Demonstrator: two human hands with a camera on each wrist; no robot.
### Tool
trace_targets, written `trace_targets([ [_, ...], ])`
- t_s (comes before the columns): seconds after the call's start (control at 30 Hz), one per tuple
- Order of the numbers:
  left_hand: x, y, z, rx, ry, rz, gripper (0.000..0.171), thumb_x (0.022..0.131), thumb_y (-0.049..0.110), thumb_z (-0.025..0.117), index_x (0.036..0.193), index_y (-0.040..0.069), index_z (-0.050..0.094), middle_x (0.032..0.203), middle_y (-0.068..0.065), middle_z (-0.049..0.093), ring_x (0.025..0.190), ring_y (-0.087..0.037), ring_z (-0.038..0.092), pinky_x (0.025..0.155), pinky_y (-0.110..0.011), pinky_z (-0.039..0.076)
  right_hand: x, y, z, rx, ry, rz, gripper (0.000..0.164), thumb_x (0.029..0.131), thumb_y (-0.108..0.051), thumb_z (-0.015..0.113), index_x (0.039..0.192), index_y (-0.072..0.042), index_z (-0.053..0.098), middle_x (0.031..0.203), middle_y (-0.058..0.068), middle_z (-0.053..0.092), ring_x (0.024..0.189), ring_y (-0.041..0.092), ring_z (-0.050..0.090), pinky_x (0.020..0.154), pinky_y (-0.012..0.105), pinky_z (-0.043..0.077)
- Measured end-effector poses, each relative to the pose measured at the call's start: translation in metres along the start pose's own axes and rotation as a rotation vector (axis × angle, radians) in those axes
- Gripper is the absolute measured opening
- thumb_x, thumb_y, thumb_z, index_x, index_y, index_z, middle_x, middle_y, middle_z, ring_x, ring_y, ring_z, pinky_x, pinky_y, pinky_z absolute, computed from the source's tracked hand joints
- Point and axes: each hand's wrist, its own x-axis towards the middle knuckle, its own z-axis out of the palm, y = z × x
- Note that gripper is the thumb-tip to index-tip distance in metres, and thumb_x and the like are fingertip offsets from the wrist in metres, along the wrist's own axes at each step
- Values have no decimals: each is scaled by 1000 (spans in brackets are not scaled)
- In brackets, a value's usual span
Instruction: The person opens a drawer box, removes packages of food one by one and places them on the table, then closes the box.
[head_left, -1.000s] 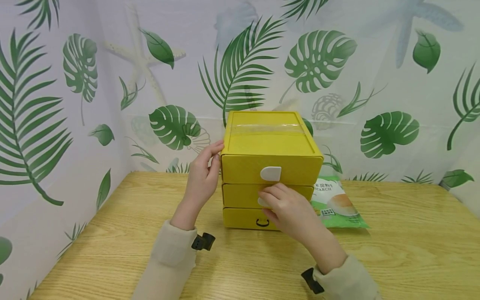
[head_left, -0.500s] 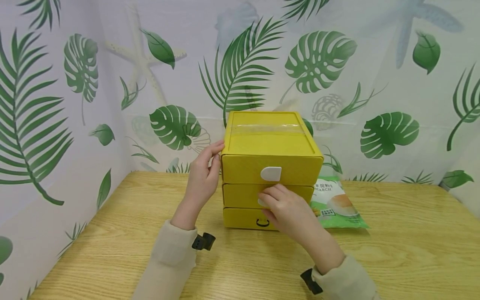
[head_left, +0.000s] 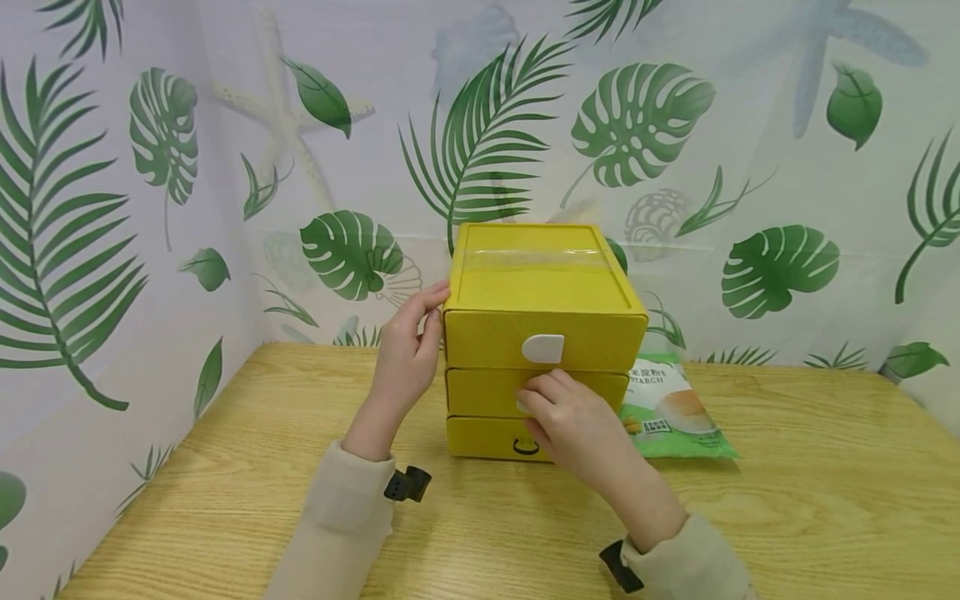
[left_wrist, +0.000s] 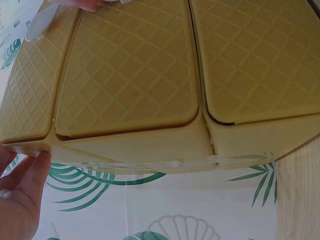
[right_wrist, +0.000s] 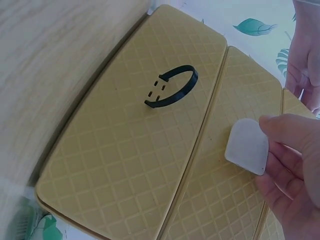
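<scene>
A small yellow drawer unit (head_left: 540,287) with three stacked drawers stands on the table, all its fronts flush. My left hand (head_left: 405,354) rests straight fingers against the unit's upper left side, which the left wrist view also shows near the top drawer's edge. At the middle drawer (head_left: 480,392), my right hand (head_left: 581,429) pinches a white rounded pull tab (right_wrist: 247,145) between thumb and fingers; the hand mostly hides this tab in the head view. Above it, the top drawer carries a similar white tab (head_left: 543,348). A black curved handle (right_wrist: 189,87) sits on the bottom drawer.
A green and white bag labelled starch (head_left: 678,417) lies right of the unit, partly behind it. Clear tape (head_left: 536,257) crosses the unit's top. The wooden table (head_left: 825,467) ends at a leaf-patterned cloth backdrop (head_left: 360,150).
</scene>
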Motion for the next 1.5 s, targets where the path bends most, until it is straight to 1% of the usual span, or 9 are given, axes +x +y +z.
trace_targets([
  [0.2,0,0,0,-1,0,-6,23,80,-6,35,99,-9,47,108,-17,45,100,-22,40,65,-28,44,1,-2,0,-12,7,7,18,63,-6,63,80,-4,57,82,5,50,76,17,43,64,24,40],
  [0.53,0,-1,0,3,9,-5,23,80,-6,35,99,-9,48,108,-16,45,100,-21,40,65,-27,44,2,-5,0,-34,29,12,15,63,-4,61,78,-3,58,80,6,50,73,17,43,61,23,40],
  [0.9,0,-2,0,-6,7,2,22,81,-6,35,98,-9,48,108,-17,45,100,-21,40,64,-27,44,2,-10,0,-26,38,45,11,63,-5,62,74,-4,59,76,4,51,69,17,44,58,22,40],
  [1.17,1,-2,0,-5,12,12,23,81,-6,35,98,-9,48,107,-16,45,99,-21,41,58,-26,45,2,-14,-4,-29,45,35,11,66,-6,61,76,-2,59,77,6,51,70,18,43,60,23,39],
  [1.33,1,-3,0,-11,12,10,22,80,-6,35,98,-9,48,107,-16,45,99,-21,41,63,-26,45,1,-15,-5,-30,54,29,10,65,-4,61,75,-2,59,76,5,51,69,17,44,59,22,40],
  [1.5,1,-2,0,-9,7,15,22,80,-6,35,98,-9,48,108,-17,45,99,-22,41,61,-27,45,-1,-18,-7,-17,65,17,10,64,-1,61,74,-2,59,75,5,52,67,17,44,58,21,40],
])
